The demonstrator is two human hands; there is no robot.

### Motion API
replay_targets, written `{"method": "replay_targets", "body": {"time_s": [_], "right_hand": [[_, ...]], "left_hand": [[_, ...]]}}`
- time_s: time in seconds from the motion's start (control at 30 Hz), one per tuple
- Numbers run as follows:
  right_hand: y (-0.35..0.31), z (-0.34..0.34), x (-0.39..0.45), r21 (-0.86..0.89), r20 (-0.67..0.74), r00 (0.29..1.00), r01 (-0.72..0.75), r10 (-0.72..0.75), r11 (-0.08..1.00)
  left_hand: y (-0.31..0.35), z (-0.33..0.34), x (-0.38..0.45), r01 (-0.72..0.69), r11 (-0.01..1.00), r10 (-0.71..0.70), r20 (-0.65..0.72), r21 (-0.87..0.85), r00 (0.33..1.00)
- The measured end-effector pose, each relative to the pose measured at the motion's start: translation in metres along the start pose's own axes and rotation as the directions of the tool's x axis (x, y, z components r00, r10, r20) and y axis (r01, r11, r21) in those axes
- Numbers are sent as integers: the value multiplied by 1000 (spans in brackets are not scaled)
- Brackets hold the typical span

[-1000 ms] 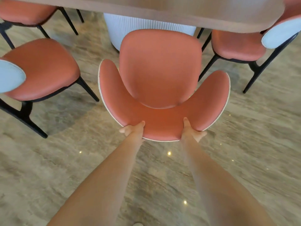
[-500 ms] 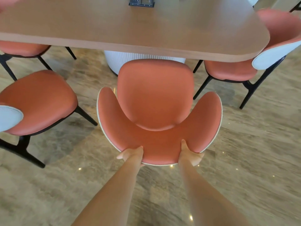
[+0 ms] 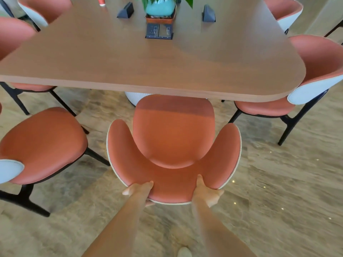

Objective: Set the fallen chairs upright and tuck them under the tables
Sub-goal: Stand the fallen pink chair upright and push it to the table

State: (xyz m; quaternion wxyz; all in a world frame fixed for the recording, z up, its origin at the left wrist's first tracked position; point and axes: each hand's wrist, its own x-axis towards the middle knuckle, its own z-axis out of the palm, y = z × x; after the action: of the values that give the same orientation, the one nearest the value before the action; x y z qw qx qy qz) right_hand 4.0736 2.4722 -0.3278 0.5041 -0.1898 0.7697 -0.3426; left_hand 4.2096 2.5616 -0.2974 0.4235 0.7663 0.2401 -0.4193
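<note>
Gripping the curved backrest of the upright orange chair [image 3: 173,145], the left hand [image 3: 138,190] and right hand [image 3: 207,193] each curl over its top rim, thumbs inside; the seat's front edge sits just under the wooden table [image 3: 130,58]

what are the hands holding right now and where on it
Both hands hold the orange chair by the top edge of its curved backrest: the left hand left of centre, the right hand right of centre, thumbs on the inner face.
</note>
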Motion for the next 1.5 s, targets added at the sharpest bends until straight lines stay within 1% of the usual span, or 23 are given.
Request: {"method": "replay_targets", "body": {"time_s": [0.07,0.13,0.33,0.57,0.63,0.87,0.97,1.1,1.23,1.33,1.4,1.5], "right_hand": [[-13,9,2,-6,8,1000,-20,20,1000],[-25,19,5,-14,17,1000,-22,22,1000],[-55,44,13,-31,52,998,-18,20,999],[-84,76,23,-60,55,998,-6,9,998],[-92,86,24,-75,56,998,-2,6,997],[-117,119,33,-139,43,999,7,-1,990],[-125,134,36,-169,13,1000,11,-9,986],[-130,141,34,-203,-39,999,-19,11,979],[-133,144,31,-198,-48,999,-19,10,980],[-138,146,30,-202,-26,999,-30,25,979],[-144,146,30,-217,18,999,-43,48,975],[-159,145,31,-329,81,994,-44,75,943]], "left_hand": [[14,5,2,-13,998,13,2,58,1000],[27,10,5,-21,997,20,9,81,1000],[59,26,17,-51,997,50,11,65,999],[98,46,23,-37,999,37,-1,-15,999],[108,51,27,-40,999,40,5,-12,999],[143,65,39,-70,998,70,20,-7,997],[158,72,47,-52,998,53,59,-18,997],[167,74,48,-54,998,53,51,14,997],[171,74,50,-66,995,60,74,78,995],[180,75,49,-41,993,31,88,111,996],[190,74,51,-7,993,-7,119,120,993],[207,73,57,13,996,-29,175,91,984]]}}
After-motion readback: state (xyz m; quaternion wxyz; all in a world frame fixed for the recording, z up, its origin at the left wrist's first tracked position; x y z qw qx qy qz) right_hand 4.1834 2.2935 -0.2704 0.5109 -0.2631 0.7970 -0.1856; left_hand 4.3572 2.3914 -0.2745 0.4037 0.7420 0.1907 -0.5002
